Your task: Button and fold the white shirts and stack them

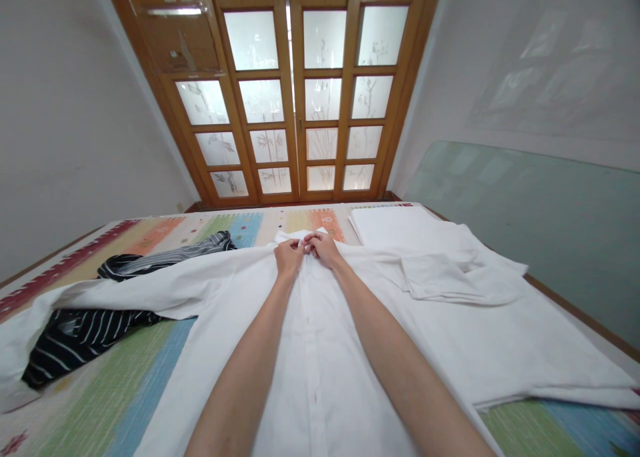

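A white long-sleeved button shirt [245,303] lies spread out in front of me, its collar [285,235] at the far end and one sleeve [165,287] stretched to the left. At the top of the front placket, just below the collar, my left hand [289,255] pinches the fabric. My right hand [321,247] meets it there, fingertips closed on the same spot. Whatever small button sits between the fingers is too hidden to make out. The placket [307,350] runs down between my forearms.
Black striped cloth [90,340] lies partly under the left sleeve. White fabric [505,337] is layered on the right, with a folded white piece [395,223] behind. A striped colourful cover [115,377] lies underneath. Wooden glass-paned doors [295,97] stand beyond, and a pale green panel [540,223] at right.
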Available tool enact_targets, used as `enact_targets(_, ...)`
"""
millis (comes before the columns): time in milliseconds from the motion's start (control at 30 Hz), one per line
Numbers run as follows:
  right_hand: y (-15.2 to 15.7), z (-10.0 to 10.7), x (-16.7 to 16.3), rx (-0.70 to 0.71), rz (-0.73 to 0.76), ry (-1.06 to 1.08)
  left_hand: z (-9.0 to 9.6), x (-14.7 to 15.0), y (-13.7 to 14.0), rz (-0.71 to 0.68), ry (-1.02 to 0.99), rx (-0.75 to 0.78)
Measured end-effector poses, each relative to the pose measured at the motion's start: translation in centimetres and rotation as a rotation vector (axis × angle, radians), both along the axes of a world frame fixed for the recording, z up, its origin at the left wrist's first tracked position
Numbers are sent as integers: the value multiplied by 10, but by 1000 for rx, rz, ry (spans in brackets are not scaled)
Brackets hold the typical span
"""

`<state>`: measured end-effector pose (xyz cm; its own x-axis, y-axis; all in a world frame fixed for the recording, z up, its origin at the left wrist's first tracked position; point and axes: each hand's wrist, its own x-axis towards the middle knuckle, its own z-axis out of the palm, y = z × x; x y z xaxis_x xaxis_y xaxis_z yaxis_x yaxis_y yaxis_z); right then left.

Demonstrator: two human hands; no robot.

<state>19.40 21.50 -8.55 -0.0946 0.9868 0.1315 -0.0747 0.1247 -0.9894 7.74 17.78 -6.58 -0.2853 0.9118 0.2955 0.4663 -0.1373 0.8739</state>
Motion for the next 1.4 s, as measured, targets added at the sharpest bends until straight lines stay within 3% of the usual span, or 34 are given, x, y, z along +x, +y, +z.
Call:
enact_targets(333,0,-2,-2,59,-34,-98,-1,-3,1,-15,32,-5)
enact_targets(933,-5,-2,-4,290,-54,-312,-14,-6,5,-11,-39,37)
enact_targets(1300,5,-1,-2,206,2,-307,-14,-5,6,-2,29,19)
enact_targets(1400,7,-2,-2,269,-25,-422,-16,-5,9,-36,26,30)
